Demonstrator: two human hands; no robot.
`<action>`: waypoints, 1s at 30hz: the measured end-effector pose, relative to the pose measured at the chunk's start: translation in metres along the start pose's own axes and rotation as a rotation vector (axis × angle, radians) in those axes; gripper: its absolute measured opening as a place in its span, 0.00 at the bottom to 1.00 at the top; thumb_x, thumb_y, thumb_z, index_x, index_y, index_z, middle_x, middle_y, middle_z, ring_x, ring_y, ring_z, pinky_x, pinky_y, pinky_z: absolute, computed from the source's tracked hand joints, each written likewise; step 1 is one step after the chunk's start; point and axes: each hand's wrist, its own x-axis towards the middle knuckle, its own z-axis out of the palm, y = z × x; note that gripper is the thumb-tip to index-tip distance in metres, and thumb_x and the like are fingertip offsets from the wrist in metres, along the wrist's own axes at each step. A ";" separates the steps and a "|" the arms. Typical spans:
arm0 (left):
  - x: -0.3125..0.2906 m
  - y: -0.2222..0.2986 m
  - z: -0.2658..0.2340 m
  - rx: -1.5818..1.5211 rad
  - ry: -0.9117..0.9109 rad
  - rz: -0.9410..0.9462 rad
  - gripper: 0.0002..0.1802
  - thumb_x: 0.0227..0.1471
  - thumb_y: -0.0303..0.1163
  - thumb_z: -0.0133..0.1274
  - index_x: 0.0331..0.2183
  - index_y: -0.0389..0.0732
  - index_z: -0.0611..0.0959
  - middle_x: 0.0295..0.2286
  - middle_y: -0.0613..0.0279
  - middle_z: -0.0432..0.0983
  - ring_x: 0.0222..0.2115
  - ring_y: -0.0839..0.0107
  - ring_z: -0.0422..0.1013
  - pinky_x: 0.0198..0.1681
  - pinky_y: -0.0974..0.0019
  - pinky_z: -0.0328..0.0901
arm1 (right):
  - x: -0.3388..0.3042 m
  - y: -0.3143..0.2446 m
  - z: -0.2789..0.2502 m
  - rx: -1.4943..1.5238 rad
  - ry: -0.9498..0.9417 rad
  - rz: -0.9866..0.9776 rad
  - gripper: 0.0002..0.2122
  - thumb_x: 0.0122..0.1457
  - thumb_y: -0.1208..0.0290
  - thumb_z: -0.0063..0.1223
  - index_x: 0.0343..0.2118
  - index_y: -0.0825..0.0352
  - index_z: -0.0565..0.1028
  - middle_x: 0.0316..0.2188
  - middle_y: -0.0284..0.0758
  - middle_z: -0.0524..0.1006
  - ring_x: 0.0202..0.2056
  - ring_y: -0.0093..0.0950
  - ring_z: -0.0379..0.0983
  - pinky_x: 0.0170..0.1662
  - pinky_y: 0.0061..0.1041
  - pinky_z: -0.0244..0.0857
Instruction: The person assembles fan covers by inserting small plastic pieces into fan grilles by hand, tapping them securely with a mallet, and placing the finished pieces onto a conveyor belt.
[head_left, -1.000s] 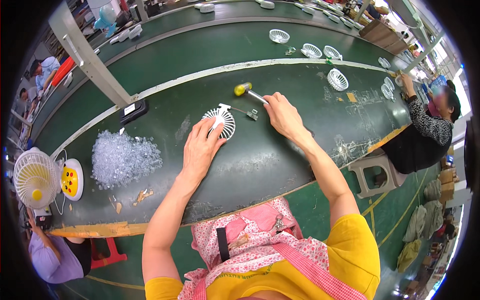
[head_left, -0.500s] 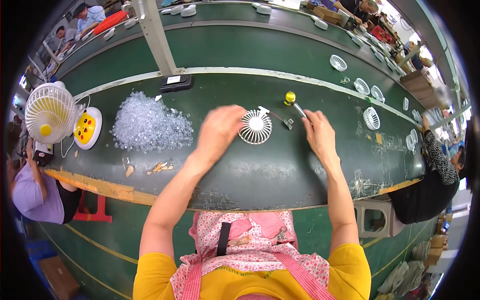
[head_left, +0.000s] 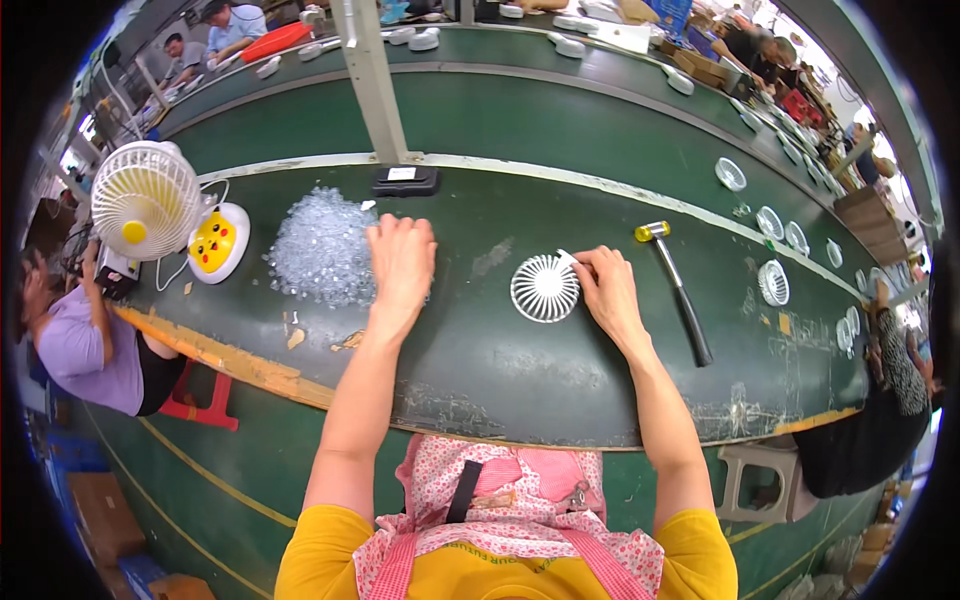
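My left hand (head_left: 402, 268) is at the right edge of a pile of small clear plastic pieces (head_left: 318, 250). Its fingers reach forward and look slightly apart; the fingertips and thumb are largely hidden, and I see nothing held. With thumb and fingers, my right hand (head_left: 612, 292) pinches the white tab on the upper right of a round white fan grille (head_left: 545, 290). The grille lies flat on the dark table, its ribs spreading from a solid centre. To the right of that hand lies a small mallet (head_left: 680, 290) with yellow faces and a dark handle.
At the left stand a white desk fan (head_left: 145, 205) and a yellow-faced fan base (head_left: 217, 245). A black box (head_left: 406, 181) sits by the metal post (head_left: 375, 90). Several white grilles (head_left: 772, 283) lie at the right. People sit at both sides, beside stools.
My right hand has let go of the mallet, now lying on the table, and has taken the grille's tab. My left hand has moved from the grille leftward to the pile.
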 end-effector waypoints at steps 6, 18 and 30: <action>0.003 0.039 0.005 -1.132 -0.187 -0.279 0.07 0.52 0.29 0.62 0.36 0.40 0.85 0.32 0.65 0.81 0.36 0.74 0.73 0.40 0.70 0.65 | -0.005 -0.026 -0.007 0.545 0.079 0.129 0.07 0.63 0.75 0.55 0.41 0.71 0.77 0.35 0.38 0.80 0.34 0.25 0.78 0.40 0.24 0.71; -0.010 0.062 0.019 -1.780 -0.515 -0.585 0.16 0.57 0.32 0.61 0.46 0.35 0.83 0.40 0.59 0.82 0.39 0.78 0.74 0.46 0.73 0.67 | -0.010 -0.056 0.003 0.650 0.088 0.025 0.08 0.63 0.74 0.54 0.43 0.71 0.76 0.33 0.40 0.80 0.28 0.28 0.77 0.33 0.26 0.70; -0.015 0.074 0.010 -1.529 -0.414 -0.404 0.13 0.56 0.25 0.60 0.44 0.34 0.85 0.36 0.60 0.83 0.35 0.79 0.76 0.42 0.75 0.70 | -0.010 -0.051 0.002 0.526 0.072 0.054 0.08 0.64 0.75 0.53 0.43 0.72 0.76 0.33 0.38 0.81 0.32 0.24 0.79 0.36 0.23 0.73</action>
